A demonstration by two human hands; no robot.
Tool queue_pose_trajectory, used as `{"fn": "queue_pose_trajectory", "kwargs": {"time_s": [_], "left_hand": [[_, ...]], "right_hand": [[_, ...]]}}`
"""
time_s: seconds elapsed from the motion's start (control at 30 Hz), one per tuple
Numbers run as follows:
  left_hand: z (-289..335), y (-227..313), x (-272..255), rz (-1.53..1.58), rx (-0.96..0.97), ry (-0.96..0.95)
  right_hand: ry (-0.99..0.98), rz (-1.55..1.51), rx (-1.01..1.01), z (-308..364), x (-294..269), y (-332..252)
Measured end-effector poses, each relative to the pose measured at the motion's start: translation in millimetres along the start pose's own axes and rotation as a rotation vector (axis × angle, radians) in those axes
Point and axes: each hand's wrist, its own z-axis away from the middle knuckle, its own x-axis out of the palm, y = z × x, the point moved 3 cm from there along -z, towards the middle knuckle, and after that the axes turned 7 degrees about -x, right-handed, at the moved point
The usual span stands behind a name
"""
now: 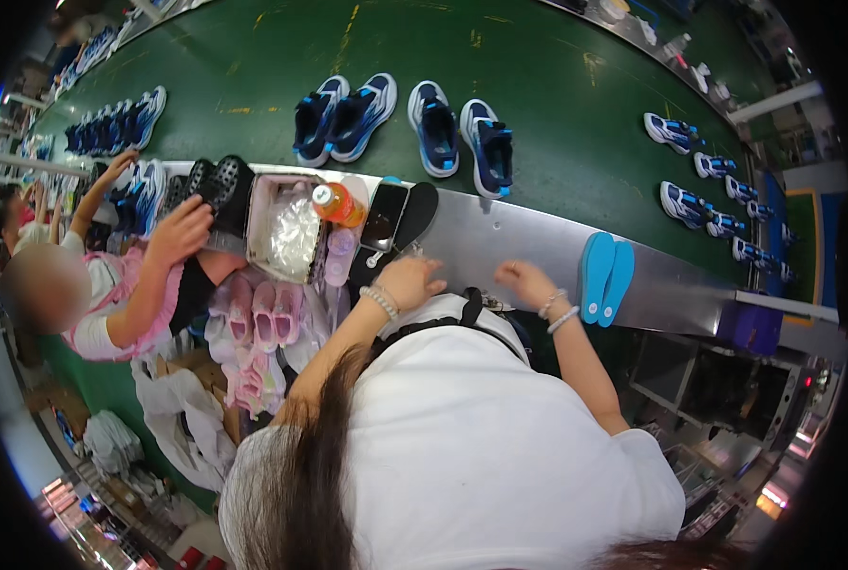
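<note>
Workshop line: green belt (pixel 557 57) beyond steel desk (pixel 676 296)

Watching remotely, I see navy shoes (pixel 362 122) standing on the belt in pairs, probably so lefts and rights stay matched. Left hand (pixel 407 283) is at the desk's near edge, fingers loosely bent and slightly spread; I see nothing between them. Right hand (pixel 528 285) sits apart from it, fingers curled; too blurred, I can't tell if they pinch anything. Both are close to the body, a relaxed pose I think. Blue insoles (pixel 595 271) lie side by side on the desk, right of the right hand, not touching it; presumably paired flat to stay together. Phone (pixel 383 217) and black insole (pixel 421 215) lie beyond the left hand. Orange bottle (pixel 336 204) stands beside the box (pixel 255 220) of clear plastic, I'd guess parked left as personal stuff. Co-worker's hand (pixel 182 231) is at the black clogs (pixel 226 190).
</note>
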Motion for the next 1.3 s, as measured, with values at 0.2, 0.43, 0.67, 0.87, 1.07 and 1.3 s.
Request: {"fn": "queue_pose_trajectory", "kwargs": {"time_s": [0.2, 0.43, 0.67, 0.87, 1.07, 1.3], "left_hand": [[10.8, -17.4, 7.9, 0.077, -0.045, -0.077], [-17.7, -18.1, -4.7, 0.053, 0.021, -0.134], [-42.2, -12.3, 0.8, 0.073, 0.154, -0.109], [-53.1, 10.9, 9.6, 0.085, 0.142, -0.341], [-60.5, 32.2, 8.8, 0.112, 0.214, -0.33], [15.6, 192.6, -121.4, 0.48, 0.952, -0.879]], "right_hand": [[-0.027, -0.123, 0.003, 15.4, 60.8, 57.7], [-0.003, 0.424, 0.191, 23.9, 21.2, 26.1], [0.044, 0.412, 0.221, 49.7, -3.6, 21.5], [0.196, 0.012, 0.31, 59.8, -17.9, -1.0], [0.501, 0.24, 0.183, 71.4, -14.8, 30.0], [0.33, 0.199, 0.239, 76.6, -19.4, 50.0]]}}
